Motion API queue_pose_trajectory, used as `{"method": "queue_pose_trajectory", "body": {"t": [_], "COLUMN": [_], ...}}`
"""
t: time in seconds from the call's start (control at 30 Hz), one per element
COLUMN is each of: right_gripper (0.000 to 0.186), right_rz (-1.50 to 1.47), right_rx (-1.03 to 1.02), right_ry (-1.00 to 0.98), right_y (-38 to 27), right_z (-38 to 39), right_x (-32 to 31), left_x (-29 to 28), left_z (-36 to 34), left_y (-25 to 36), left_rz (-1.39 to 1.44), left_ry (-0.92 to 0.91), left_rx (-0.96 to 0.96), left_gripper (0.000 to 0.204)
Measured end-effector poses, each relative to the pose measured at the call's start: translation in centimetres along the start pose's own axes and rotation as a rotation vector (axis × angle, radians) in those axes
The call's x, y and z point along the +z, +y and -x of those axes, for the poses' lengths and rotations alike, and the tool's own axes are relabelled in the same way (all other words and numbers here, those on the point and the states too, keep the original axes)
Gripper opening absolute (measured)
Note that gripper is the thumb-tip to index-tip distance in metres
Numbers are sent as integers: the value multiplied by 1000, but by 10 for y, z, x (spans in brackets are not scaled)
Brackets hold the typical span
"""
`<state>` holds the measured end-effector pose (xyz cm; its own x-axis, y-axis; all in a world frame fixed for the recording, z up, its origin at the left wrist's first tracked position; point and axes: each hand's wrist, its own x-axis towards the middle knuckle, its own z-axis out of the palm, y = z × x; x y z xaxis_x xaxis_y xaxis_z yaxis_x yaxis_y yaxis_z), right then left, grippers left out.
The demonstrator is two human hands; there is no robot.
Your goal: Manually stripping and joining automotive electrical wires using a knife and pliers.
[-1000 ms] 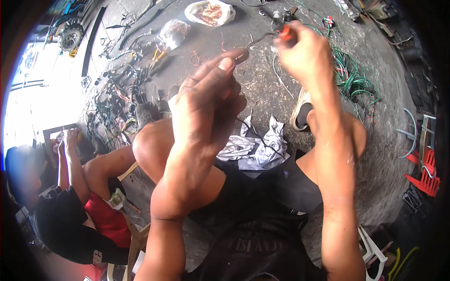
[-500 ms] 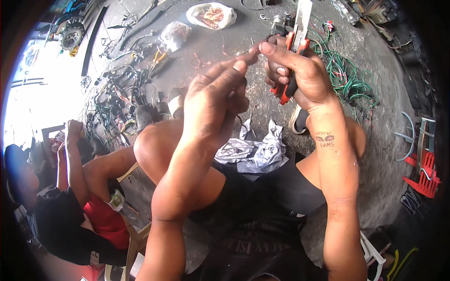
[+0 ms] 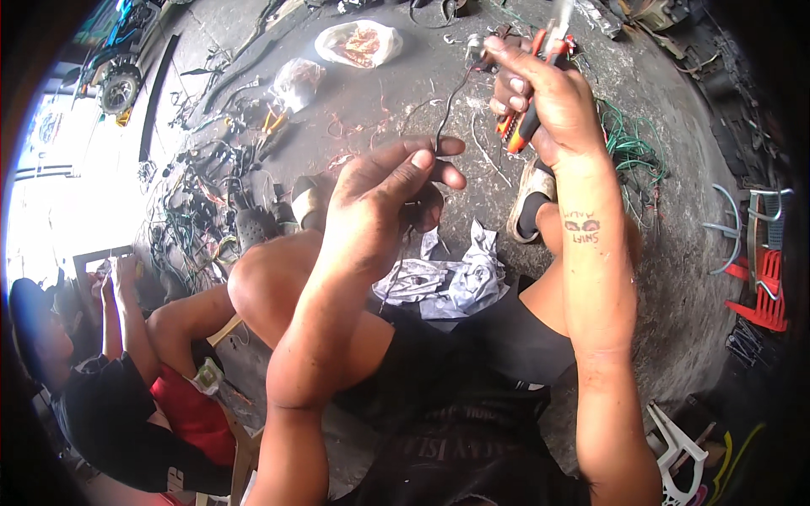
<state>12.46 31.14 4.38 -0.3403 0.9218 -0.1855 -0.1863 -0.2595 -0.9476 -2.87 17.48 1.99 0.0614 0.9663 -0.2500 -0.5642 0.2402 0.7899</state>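
My left hand (image 3: 380, 190) is closed, pinching a thin dark wire (image 3: 447, 108) between thumb and fingers. From there the wire rises in a curve to the fingertips of my right hand (image 3: 553, 101), and a thin tail hangs below the left hand. Wrapped in my right hand is a cutting tool (image 3: 525, 131) with orange-and-black handles and a wide silver blade pointing away from me. The fingers cover much of it, so its exact kind is unclear. Beneath my hands, crumpled pale cloth or paper (image 3: 477, 274) lies between my legs.
A white bag of copper-coloured strands (image 3: 361, 46) and a clear plastic bag (image 3: 299, 83) lie ahead. Tangled harness wires (image 3: 190, 190) spread left; green wires (image 3: 629, 143) lie right. Another person (image 3: 110, 405) sits at left. A red plastic piece (image 3: 766, 295) is far right.
My hands have moved apart, the left one lower, the right slightly up, baring a length of wire between them. The right hand still grips the cutting tool.
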Motion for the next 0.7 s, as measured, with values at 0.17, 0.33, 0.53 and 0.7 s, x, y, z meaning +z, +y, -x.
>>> {"method": "queue_pose_trajectory", "body": {"t": [0.17, 0.33, 0.53, 0.7], "right_gripper": [15, 15, 18, 16], "right_rz": [588, 1133, 1370, 1434], "right_rx": [-157, -544, -470, -482], "right_ry": [-194, -188, -164, -100], "right_y": [12, 21, 21, 26], "right_z": [7, 25, 30, 23], "right_x": [2, 15, 21, 20], "left_x": [-6, -4, -3, 1], "left_z": [-2, -1, -2, -2], "left_y": [1, 1, 2, 2], "left_rz": [124, 136, 82, 34], "left_ry": [93, 214, 208, 222], "left_rx": [13, 76, 65, 90], "left_gripper": [27, 24, 24, 25]}}
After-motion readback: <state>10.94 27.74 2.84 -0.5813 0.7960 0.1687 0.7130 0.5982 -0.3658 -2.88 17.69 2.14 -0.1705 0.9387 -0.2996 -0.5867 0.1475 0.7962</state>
